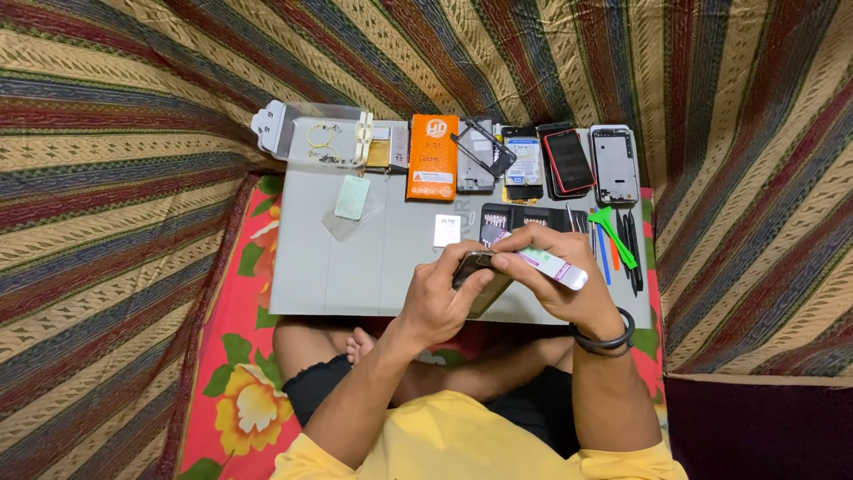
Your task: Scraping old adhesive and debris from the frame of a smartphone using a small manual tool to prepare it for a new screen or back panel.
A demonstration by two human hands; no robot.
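Note:
My left hand [442,298] grips a dark phone [481,283] from the left and holds it over the near edge of a grey work mat [355,267]. My right hand [555,280] comes in from the right with its fingers curled over the phone. It pinches a white strip with a purple end [555,266] that lies across the phone's top. A black band sits on my right wrist [606,340].
Along the mat's far edge lie a clear plastic box of small parts [313,138], an orange package [434,156], several phones and phone frames [569,162], and a tool case [524,218]. Green, blue and black pry tools [615,238] lie at right. Striped cloth surrounds everything.

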